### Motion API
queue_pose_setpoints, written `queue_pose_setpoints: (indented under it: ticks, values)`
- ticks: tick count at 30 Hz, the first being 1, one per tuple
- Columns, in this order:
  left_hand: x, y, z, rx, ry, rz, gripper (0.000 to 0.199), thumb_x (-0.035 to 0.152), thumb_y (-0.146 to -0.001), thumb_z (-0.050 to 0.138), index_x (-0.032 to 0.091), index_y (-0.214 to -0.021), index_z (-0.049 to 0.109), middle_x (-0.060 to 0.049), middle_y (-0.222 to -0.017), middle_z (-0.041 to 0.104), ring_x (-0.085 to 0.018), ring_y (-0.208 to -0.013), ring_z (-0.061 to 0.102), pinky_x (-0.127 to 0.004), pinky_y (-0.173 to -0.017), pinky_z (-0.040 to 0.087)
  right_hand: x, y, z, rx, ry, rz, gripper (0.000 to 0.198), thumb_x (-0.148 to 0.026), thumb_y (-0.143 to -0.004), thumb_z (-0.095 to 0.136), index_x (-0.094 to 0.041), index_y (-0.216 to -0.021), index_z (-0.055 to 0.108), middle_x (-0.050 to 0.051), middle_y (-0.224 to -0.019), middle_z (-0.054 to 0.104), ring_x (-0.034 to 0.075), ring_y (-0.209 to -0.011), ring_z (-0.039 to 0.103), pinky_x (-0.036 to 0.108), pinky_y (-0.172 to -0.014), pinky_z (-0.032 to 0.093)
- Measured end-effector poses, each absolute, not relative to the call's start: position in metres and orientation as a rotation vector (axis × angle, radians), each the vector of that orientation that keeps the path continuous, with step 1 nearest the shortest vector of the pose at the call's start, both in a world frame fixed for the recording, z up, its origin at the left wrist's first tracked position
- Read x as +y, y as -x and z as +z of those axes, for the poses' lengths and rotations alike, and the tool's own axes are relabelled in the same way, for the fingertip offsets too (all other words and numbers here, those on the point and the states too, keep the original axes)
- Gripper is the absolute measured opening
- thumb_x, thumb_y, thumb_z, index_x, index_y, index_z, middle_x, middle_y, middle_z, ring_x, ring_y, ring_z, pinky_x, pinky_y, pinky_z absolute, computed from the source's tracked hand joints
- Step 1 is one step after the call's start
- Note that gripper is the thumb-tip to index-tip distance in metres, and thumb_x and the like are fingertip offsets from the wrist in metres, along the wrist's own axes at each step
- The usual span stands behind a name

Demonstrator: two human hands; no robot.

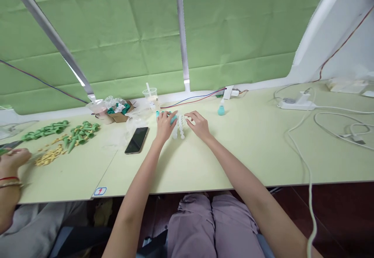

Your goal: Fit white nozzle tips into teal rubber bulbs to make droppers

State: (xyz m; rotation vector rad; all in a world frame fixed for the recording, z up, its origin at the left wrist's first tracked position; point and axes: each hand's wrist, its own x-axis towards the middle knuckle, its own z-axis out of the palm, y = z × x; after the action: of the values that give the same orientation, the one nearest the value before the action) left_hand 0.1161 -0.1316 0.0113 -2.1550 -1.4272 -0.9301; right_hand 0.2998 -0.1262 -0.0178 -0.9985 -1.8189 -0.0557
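Leftmost, a co-worker's hand (pixel 13 160) rests by green cones (pixel 76 134), then a phone (pixel 136 140), then the left hand (pixel 164 125) gripping a teal piece (pixel 173 118) beside white clustered parts (pixel 180 125) that the right hand (pixel 198 125) pinches mid-table.

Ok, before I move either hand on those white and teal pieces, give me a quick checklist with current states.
1. Left hand touching the teal piece: ok; whether it grips it, cannot tell.
2. Right hand at the white pieces: ok, fingertips touch them.
3. White pieces resting on the table: ok.
4. Phone apart from the left hand: ok, close beside the forearm.
5. Cup with straw upright behind the hands: ok.
6. Co-worker's hand far off to the left: ok.
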Motion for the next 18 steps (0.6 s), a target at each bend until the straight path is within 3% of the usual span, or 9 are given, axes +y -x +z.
queue_pose_setpoints:
  ticks: [11, 18]
  values:
    - [-0.142, -0.129, -0.013, -1.402, 2.333, -0.896, 0.041, 0.039, -0.09, 0.042, 0.024, -0.127, 0.05, -0.008, -0.098, 0.056, -0.021, -0.093, 0.045, -0.033, -0.082, 0.037, -0.12, -0.305, -0.029, -1.972, 0.907, -0.415, 0.024, -0.031, -0.093, 0.043, -0.024, -0.102, 0.064, 0.003, -0.102, 0.065, 0.011, -0.08, 0.059, 0.023, -0.071, 0.04]
    - [-0.142, -0.127, -0.014, -1.352, 2.367, -0.79, 0.041, 0.037, -0.09, 0.042, 0.022, -0.128, 0.05, -0.009, -0.096, 0.055, -0.022, -0.093, 0.044, -0.035, -0.08, 0.038, -0.119, -0.306, -0.024, -2.01, 0.891, -0.579, 0.023, -0.026, -0.093, 0.042, -0.022, -0.086, 0.063, 0.002, -0.089, 0.064, 0.012, -0.074, 0.055, 0.025, -0.066, 0.035]
